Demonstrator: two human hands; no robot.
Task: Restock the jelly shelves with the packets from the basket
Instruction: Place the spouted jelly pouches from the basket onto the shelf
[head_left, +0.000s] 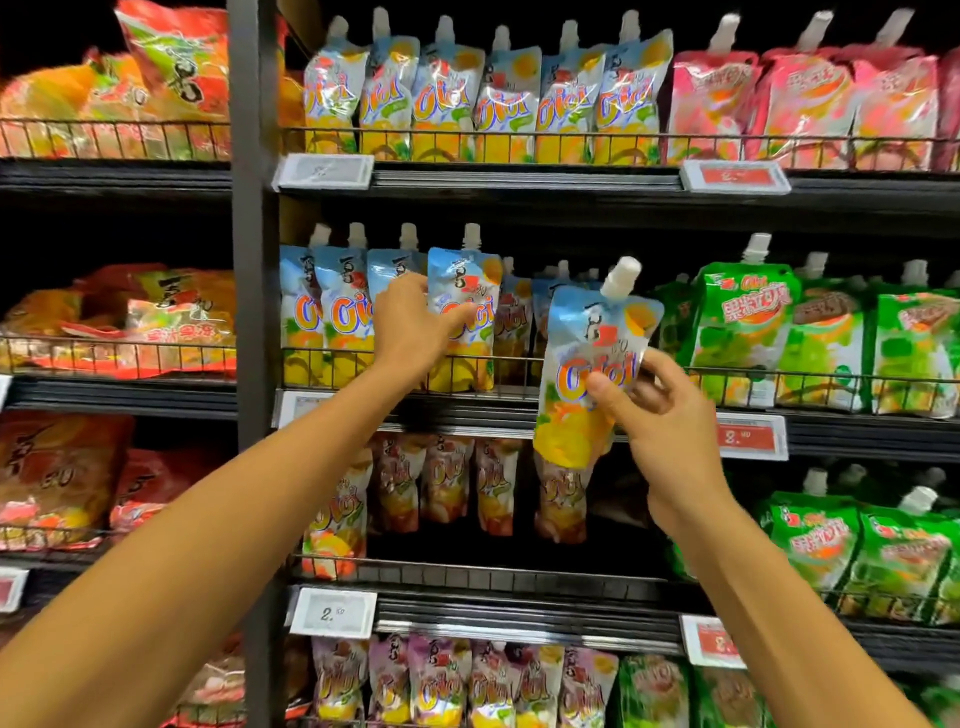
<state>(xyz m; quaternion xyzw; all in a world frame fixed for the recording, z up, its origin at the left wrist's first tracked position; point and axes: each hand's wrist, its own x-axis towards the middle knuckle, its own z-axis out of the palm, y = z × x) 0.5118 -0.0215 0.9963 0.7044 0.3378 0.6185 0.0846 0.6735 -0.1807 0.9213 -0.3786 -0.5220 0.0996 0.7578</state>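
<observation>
My right hand (662, 415) pinched a blue-and-orange jelly packet (587, 358) by its right edge, thumb on the front and fingers curled behind. The packet hung tilted, cap up and to the right, in front of the middle shelf (467, 411) and just outside its wire rail (519, 358). My left hand (410, 317) reached over that rail and gripped the shelved packet (467, 291) at the front of the matching row, fingers curled across its face. Green packets (743, 332) stood just right of the held one.
</observation>
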